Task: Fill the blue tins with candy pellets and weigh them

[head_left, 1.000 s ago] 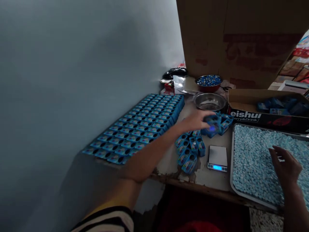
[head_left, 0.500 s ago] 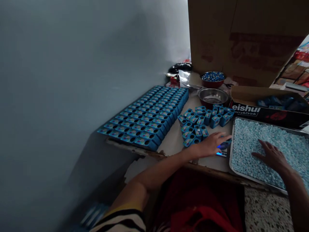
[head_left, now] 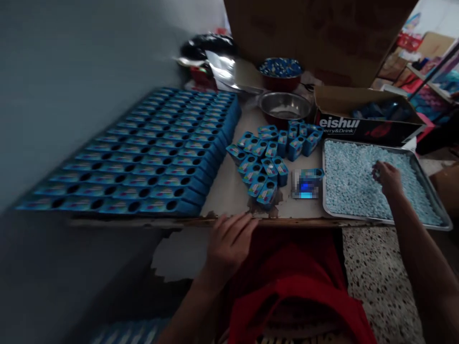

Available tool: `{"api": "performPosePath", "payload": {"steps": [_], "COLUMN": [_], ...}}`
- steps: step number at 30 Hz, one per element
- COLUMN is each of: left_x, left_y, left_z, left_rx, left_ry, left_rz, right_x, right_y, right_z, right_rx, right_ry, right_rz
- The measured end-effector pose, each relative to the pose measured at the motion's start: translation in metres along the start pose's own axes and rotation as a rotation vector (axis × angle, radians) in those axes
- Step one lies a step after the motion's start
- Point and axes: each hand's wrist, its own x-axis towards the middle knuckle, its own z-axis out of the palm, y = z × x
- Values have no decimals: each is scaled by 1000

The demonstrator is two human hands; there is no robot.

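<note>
My right hand (head_left: pixel 389 177) is over the metal tray (head_left: pixel 324 203) of small pale blue pellets (head_left: pixel 349 179), its fingers drawn together on some of them. The pellets in its grasp are mostly hidden. My left hand (head_left: pixel 231 239) rests at the table's front edge, fingers extended and holding nothing. Beside the tray is a small device with a lit blue display (head_left: pixel 306 192), pixelated, with a blue box (head_left: pixel 317 173) at it. Left of that stand several small blue boxes with round holes (head_left: pixel 267 191) in a loose cluster.
Tight rows of similar blue boxes (head_left: pixel 158 167) cover the table's left side against the wall. Behind are a metal bowl (head_left: pixel 285 106), a red bowl of blue-and-white bits (head_left: pixel 281 81) and an open carton (head_left: pixel 369 129) with blue packs. A large cardboard sheet (head_left: pixel 315 38) stands at the back.
My left hand has drawn back from beside the lit display to the table edge. My right hand, spread over the pellets before, has closed among them. The view has shifted.
</note>
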Motion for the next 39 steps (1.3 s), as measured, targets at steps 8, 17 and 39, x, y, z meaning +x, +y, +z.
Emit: {"api": "performPosePath", "payload": {"steps": [8,17,39], "left_x": [23,100,128], "left_y": [14,42,39], "left_z": [6,40,118], "left_rx": [-101,-521,-872], "left_ry": [84,97,-85], "left_rz": [21,-357,-514], "right_x": [2,-56,-82], "right_y": [7,-26,-146], "right_z": [-19,62,156], "right_rx": [1452,1868,1132], "right_ry": [-168,-113,-284], "right_rz": [580,939,281]}}
